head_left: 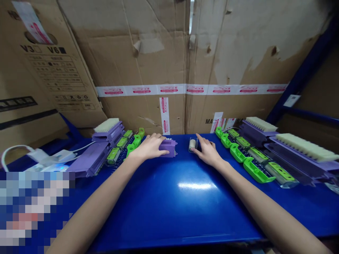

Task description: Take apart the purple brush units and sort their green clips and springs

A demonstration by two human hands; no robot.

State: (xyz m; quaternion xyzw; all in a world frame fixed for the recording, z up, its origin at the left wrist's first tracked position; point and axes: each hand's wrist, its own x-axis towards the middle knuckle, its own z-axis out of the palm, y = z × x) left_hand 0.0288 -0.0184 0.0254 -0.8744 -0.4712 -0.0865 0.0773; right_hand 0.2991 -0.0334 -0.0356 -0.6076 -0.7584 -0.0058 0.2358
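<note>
My left hand [150, 147] is closed on the left end of a small purple casing [171, 148] with a slotted top, thumb in front and fingers behind. The casing rests on the blue tabletop. To its right, my right hand [208, 150] has its thumb and index finger around the right side of a small clear case [190, 149], which holds a cream-coloured roll [192, 143]. A gap separates the two things. My fingers partly hide both of them.
Purple casings with cream foam blocks stand at left [107, 125] and right [307, 146]. Beside them lie green-and-clear pieces [282, 172] and bright green curved parts [256, 171]. White plugs and cable [43, 155] lie far left. Taped cardboard [143, 67] forms the back wall.
</note>
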